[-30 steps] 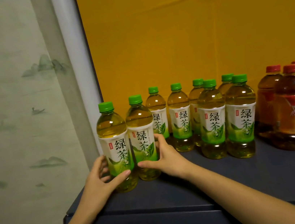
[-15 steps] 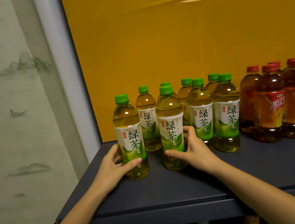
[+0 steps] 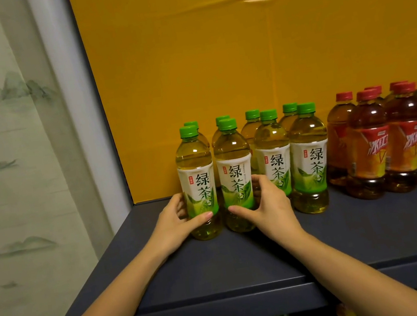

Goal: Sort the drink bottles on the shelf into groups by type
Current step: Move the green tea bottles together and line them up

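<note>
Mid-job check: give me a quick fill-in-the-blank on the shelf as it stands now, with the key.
1. The left hand holds a bottle with a ____ cap.
2. The right hand grips the front bottle second from the ____.
3. The red-capped bottles stand to the ____ of the green tea bottles.
4. The panel behind the shelf is ____.

Missing words: green; left; right; yellow

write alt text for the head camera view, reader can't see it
Two bare hands each grip a green-capped green tea bottle, left hand on the leftmost front bottle, right hand on its neighbour, on a dark shelf. More green tea stands behind and beside; red-capped tea bottles group at right.
</note>
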Tool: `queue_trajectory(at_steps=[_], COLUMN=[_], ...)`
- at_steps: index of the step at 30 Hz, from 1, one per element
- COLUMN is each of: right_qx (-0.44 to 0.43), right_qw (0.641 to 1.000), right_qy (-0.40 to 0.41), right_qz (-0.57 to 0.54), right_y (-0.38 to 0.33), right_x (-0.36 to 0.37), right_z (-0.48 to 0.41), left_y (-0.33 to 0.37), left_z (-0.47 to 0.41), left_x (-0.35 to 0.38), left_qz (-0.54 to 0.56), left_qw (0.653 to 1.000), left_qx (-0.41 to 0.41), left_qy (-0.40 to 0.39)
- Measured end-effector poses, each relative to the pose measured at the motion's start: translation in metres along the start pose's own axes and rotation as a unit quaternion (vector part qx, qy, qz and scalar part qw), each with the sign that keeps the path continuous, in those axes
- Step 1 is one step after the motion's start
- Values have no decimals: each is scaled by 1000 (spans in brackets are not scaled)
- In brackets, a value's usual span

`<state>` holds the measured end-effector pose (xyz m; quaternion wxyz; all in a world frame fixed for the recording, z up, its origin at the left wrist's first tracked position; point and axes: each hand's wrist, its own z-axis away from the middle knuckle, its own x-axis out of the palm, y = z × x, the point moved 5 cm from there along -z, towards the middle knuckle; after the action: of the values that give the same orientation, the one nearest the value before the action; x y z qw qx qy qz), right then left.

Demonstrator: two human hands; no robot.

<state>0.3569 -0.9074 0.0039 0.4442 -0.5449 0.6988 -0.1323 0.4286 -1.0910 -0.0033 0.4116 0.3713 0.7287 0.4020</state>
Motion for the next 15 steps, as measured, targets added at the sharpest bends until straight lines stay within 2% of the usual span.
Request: queue_trajectory(at_steps=[8, 15], right_qx=[14, 16], right_qw=[999, 999], right_qy=[11, 16], right_qz=[28, 25], right_y=[-5, -5], right_x=[-4, -3], right_z=[1, 3], left_y=[-4, -7], left_z=[-7, -8], left_x=[4, 9], left_qz=[-37, -18], left_qw=[999, 999], left_qx=[1, -10], left_qy=[17, 24])
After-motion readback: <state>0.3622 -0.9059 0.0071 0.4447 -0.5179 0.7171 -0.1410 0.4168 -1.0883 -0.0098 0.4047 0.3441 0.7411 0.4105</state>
